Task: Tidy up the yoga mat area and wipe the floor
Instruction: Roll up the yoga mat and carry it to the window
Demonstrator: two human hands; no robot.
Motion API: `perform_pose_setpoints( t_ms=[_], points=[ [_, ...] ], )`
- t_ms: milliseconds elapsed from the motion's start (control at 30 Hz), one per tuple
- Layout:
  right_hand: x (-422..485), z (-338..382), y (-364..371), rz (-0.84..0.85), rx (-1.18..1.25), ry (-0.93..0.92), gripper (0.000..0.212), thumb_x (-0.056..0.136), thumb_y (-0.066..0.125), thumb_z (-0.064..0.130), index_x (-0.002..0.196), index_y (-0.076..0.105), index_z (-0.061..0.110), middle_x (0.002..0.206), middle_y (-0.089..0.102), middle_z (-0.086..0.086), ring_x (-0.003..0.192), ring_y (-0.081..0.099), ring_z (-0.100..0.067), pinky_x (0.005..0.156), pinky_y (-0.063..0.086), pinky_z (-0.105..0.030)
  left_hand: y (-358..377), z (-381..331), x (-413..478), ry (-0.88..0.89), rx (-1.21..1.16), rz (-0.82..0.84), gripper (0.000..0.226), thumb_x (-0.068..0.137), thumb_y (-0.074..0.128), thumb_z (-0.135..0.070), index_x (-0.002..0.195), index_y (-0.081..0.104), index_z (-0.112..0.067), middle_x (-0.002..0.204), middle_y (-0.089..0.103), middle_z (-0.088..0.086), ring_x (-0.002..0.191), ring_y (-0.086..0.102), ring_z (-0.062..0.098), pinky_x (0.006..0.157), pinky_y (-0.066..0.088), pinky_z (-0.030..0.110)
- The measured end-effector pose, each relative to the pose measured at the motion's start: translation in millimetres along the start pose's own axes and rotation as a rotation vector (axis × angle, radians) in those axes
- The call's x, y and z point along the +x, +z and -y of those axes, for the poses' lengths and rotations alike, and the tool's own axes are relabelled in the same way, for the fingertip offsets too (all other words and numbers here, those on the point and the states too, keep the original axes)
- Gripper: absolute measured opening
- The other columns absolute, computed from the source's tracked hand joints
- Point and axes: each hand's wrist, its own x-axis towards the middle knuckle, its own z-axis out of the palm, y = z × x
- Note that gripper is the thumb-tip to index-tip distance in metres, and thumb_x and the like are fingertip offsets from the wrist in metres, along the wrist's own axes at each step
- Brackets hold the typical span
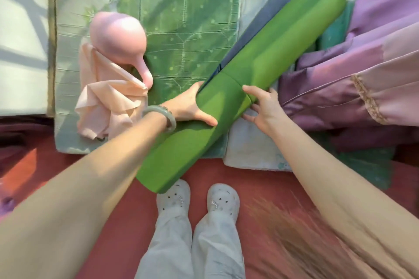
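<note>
Green rolled yoga mat [272,52] between left grip [192,106], curled round it, and right grip [263,108], wide against its side.

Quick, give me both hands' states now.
Left hand: grips the rolled green yoga mat, thumb over it.
Right hand: open, fingers spread, touching the mat's side.
</note>
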Motion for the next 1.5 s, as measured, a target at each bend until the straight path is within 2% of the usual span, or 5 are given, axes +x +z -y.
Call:
perform_pose_setpoints(
  t_ms=[167, 400, 900, 1233, 1500],
  points=[
    [8.8, -13.0, 7.1, -0.061, -0.067, 0.016, 0.088, 0.074, 0.075, 0.009, 0.140, 0.019, 0.024, 0.137, 0.040, -0.009, 0.117, 0.049, -0.026, 0.078, 0.053, -0.042, -25.9, 11.0, -1.7, -0.099, 0.171, -0.043, 0.135, 0.034, 0.078, -0.070, 0.147, 0.016, -0.026, 0.147, 0.032, 0.008, 0.136, 0.032, 0.026, 0.112, 0.028, 0.044],
    [9.4, -7.9, 7.1, -0.025, -0.066, 0.039, 0.083, 0.077, 0.070, 0.006, 0.142, 0.020, 0.023, 0.133, 0.048, -0.003, 0.117, 0.052, -0.025, 0.082, 0.051, -0.048, 4.5, 22.5, -20.0, -0.015, 0.316, -0.330, 0.126, 0.054, 0.074, -0.069, 0.150, 0.003, -0.030, 0.159, 0.005, 0.004, 0.146, 0.005, 0.023, 0.118, 0.008, 0.042],
    [-30.1, -5.4, 4.9, -0.051, -0.084, 0.051, 0.088, 0.081, 0.064, 0.001, 0.149, 0.010, 0.018, 0.148, 0.030, -0.006, 0.120, 0.038, -0.022, 0.089, 0.046, -0.046, 33.6, 13.1, -50.6, -0.122, 0.303, -0.186, 0.117, 0.063, 0.074, -0.063, 0.150, 0.006, -0.024, 0.152, 0.023, 0.008, 0.138, 0.027, 0.033, 0.109, 0.029, 0.054],
    [-46.4, -13.0, -6.4, -0.025, -0.153, 0.060, 0.090, 0.082, 0.063, 0.003, 0.150, 0.007, 0.019, 0.152, 0.025, -0.007, 0.132, 0.036, -0.026, 0.096, 0.046, -0.046, 53.4, 5.2, -55.5, -0.128, 0.330, -0.222, 0.114, 0.071, 0.072, -0.058, 0.151, 0.000, -0.019, 0.152, 0.022, 0.008, 0.140, 0.023, 0.030, 0.109, 0.029, 0.051],
    [-124.5, 37.0, -3.8, 0.140, -0.245, -0.047, 0.086, 0.081, 0.067, 0.000, 0.148, 0.017, 0.023, 0.131, 0.043, -0.012, 0.120, 0.048, -0.025, 0.095, 0.047, -0.046, -5.2, -37.2, -122.3, 0.009, 0.228, -0.289, 0.109, 0.071, 0.077, -0.048, 0.150, 0.012, -0.012, 0.151, 0.027, 0.011, 0.140, 0.025, 0.027, 0.111, 0.023, 0.038]
  ],
)
